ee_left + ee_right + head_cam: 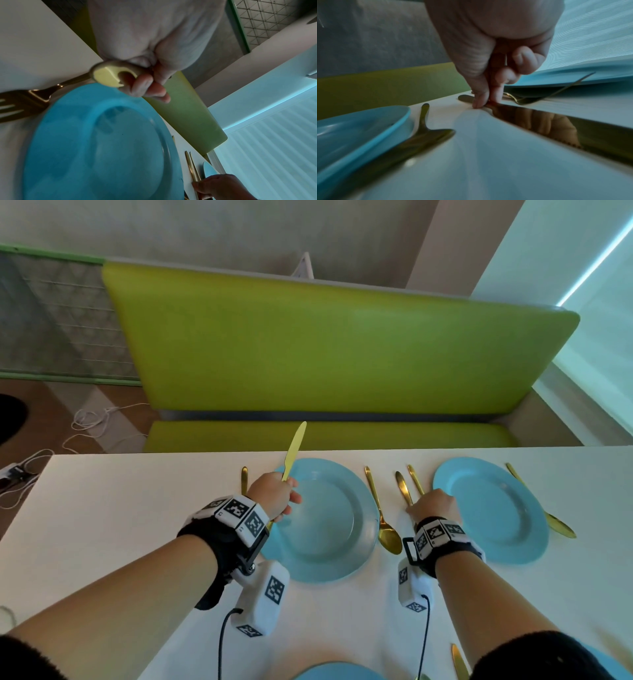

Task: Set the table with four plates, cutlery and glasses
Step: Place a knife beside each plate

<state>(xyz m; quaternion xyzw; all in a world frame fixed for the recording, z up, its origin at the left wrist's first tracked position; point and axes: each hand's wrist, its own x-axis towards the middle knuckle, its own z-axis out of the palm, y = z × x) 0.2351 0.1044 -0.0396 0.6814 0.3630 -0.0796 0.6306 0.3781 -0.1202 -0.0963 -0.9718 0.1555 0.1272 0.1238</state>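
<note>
Left hand (274, 497) closed around a gold knife (294, 451), blade lifted up and pointing past the far edge of the white table (137, 508), above the left rim of the far-left blue plate (322, 518). Nothing lying in this plate. A gold fork (25, 104) flat on the table just beside its left rim; a gold spoon (383, 515) beside its right rim, bowl toward the near edge.

Right hand (432, 505) low on the table between the two far plates, thumb and forefinger pinching a second knife (556, 124) that lies flat on the surface; other fingers curled in. Another gold handle (415, 479) just beside it, probably a fork, tines hidden under the hand.

Far-right blue plate (493, 508) also holding nothing, with a second spoon (544, 505) along its right rim.

At the near edge, parts of two more blue plates (339, 671), and one more gold piece (459, 662) between them, its kind not clear.

Green bench (342, 347) behind the far edge.
</note>
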